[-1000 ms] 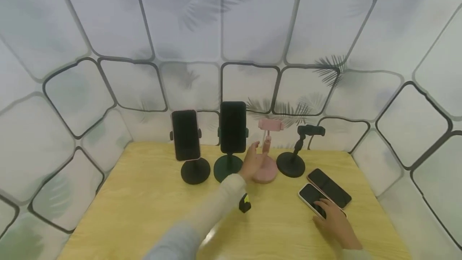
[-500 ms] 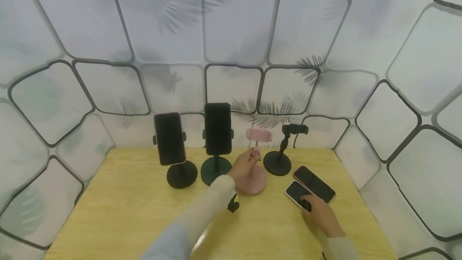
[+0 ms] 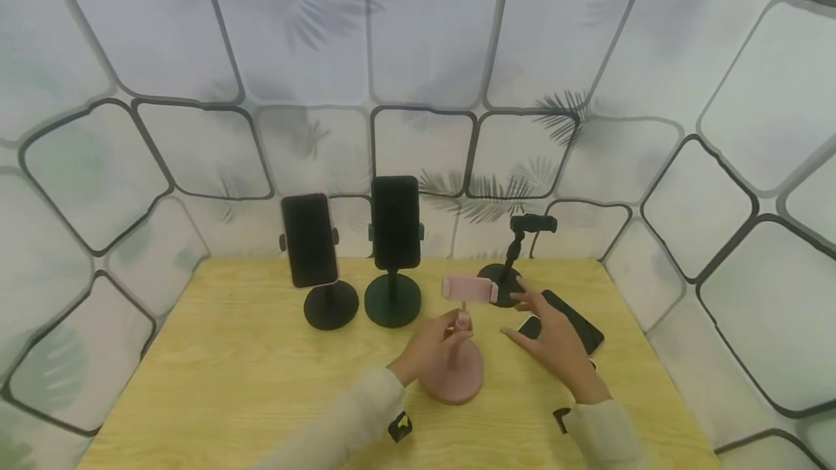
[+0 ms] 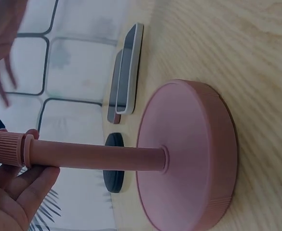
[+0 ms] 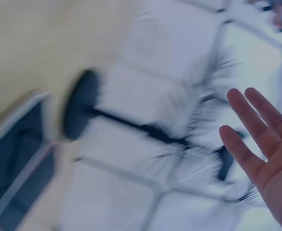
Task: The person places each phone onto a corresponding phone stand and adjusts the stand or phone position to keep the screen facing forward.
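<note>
A pink phone stand [image 3: 452, 376] with a round base and an unfilled clamp on top stands near the middle of the table. My left hand [image 3: 427, 345] grips its stem, with the fingers curled round the ribbed collar in the left wrist view. To the right of the stand, my right hand [image 3: 555, 343] is spread and holds nothing. Behind and below that hand lie two phones side by side, a white-edged phone [image 4: 129, 70] and a dark phone [image 3: 578, 323], both partly hidden in the head view.
A black phone stand [image 3: 534, 223] with no phone stands behind my right hand. Further left, a green stand [image 3: 393, 299] and another black stand [image 3: 331, 305] each hold a phone upright. A patterned wall rises behind the table [image 3: 228, 383].
My left hand took hold of the pink stand's stem and drew it toward me, out of the row. My right hand lifted off the white-edged phone and moved up beside the stand.
</note>
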`<state>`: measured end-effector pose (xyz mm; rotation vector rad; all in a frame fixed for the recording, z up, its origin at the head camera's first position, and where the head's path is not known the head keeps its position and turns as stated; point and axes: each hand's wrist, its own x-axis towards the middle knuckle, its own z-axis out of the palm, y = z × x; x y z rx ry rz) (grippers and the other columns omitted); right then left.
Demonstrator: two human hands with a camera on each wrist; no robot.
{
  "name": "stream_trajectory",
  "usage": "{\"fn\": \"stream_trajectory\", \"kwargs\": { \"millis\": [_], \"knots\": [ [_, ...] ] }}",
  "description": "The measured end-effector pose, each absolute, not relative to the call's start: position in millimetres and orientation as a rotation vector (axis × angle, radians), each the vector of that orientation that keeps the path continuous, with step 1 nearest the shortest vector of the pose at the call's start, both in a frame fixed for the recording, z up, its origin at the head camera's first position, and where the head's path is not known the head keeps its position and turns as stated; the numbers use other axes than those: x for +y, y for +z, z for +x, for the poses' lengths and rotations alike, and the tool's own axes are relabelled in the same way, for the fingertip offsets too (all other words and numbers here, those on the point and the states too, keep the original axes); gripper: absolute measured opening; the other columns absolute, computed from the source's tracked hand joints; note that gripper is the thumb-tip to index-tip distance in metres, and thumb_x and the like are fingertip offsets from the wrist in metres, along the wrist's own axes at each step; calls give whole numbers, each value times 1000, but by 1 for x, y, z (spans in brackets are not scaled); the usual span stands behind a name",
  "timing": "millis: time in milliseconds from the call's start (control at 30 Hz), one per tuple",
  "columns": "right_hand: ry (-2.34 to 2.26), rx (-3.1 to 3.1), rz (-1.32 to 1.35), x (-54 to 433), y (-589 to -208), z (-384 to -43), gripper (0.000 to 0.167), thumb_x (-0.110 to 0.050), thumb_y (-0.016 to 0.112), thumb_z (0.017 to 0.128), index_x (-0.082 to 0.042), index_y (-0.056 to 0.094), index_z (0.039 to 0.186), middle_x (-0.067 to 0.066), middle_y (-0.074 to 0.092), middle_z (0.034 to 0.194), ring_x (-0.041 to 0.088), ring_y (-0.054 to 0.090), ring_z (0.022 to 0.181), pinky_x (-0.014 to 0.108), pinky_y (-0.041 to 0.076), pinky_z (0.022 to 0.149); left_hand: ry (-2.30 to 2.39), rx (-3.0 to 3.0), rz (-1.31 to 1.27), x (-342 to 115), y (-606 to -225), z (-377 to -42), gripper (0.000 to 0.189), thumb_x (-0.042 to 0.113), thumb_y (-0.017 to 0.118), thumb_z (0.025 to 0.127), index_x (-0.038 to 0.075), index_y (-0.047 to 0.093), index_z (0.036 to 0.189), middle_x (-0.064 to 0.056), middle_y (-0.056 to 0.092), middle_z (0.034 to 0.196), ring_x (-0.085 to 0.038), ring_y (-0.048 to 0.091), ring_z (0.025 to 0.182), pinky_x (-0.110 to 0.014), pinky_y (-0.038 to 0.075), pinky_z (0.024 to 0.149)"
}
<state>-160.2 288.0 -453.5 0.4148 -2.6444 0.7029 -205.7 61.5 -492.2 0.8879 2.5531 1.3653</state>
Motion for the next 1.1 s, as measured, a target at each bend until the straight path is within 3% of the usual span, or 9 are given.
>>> {"fn": "stream_trajectory", "kwargs": {
  "millis": [167, 333, 533, 767, 1100],
  "knots": [
    [742, -2544, 681, 260, -417, -164, 91, -21, 84, 67, -16, 36, 144, 8, 61, 125, 22, 61, 107, 43, 52, 85, 1342, 2536, 935, 57, -494, -194, 29, 33, 54, 95, 13, 58, 116, -6, 71, 105, -22, 68, 96, -29, 56, 81],
    [596, -2427, 886, 242, -412, -173, 77, -23, 87, 63, -9, 52, 130, 7, 62, 119, 13, 58, 89, 28, 51, 72, 1311, 2485, 904, 53, -492, -186, 37, 36, 53, 95, 13, 56, 124, -6, 70, 109, -18, 67, 97, -27, 55, 80],
    [450, -2327, 1046, 231, -413, -180, 65, -28, 85, 64, -13, 60, 122, 4, 67, 111, 20, 63, 97, 36, 54, 79, 1243, 2466, 911, 50, -488, -178, 31, 35, 54, 95, 13, 61, 116, -4, 70, 106, -12, 66, 94, -22, 53, 76],
    [333, -2290, 1126, 228, -411, -186, 62, -24, 86, 62, -11, 62, 119, 4, 71, 97, 15, 67, 78, 28, 55, 63, 1095, 2570, 995, 49, -487, -176, 22, 34, 56, 93, 16, 58, 105, -3, 70, 102, -12, 67, 91, -22, 54, 73],
    [369, -2385, 1177, 221, -399, -185, 53, -25, 83, 68, -7, 64, 115, 5, 71, 94, 13, 66, 75, 25, 55, 63, 920, 2775, 1134, 44, -488, -172, 18, 33, 52, 95, 15, 56, 99, 1, 70, 86, -10, 66, 76, -21, 51, 62]
  ]
}}
